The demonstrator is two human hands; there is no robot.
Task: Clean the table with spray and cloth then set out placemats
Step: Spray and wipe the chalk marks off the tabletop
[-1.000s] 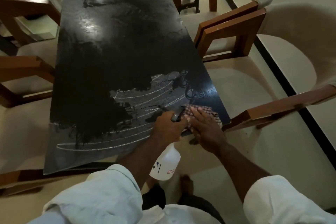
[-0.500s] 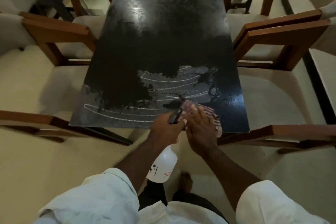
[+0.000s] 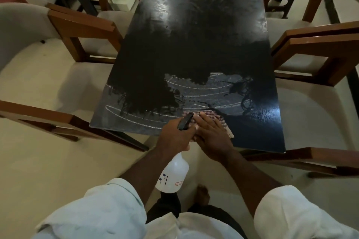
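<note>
A glossy black table (image 3: 194, 44) stretches away from me, with pale curved wipe streaks on its near part. My left hand (image 3: 174, 137) grips the black trigger head of a white spray bottle (image 3: 172, 174), which hangs below the table's near edge. My right hand (image 3: 211, 134) lies flat, fingers spread, on a red-and-white checked cloth (image 3: 221, 120) at the near edge of the table. Most of the cloth is hidden under the hand. No placemats are in view.
Cream upholstered chairs with brown wooden arms stand close on both sides: two at the left (image 3: 81, 25), two at the right (image 3: 314, 44). More wooden arms (image 3: 38, 114) flank the near corners. My bare foot (image 3: 204, 194) shows on the pale floor below.
My right hand and the cloth have slid left along the near edge, toward the middle of the table. The view has swung so the table lies straighter ahead. The left hand holds the bottle as before.
</note>
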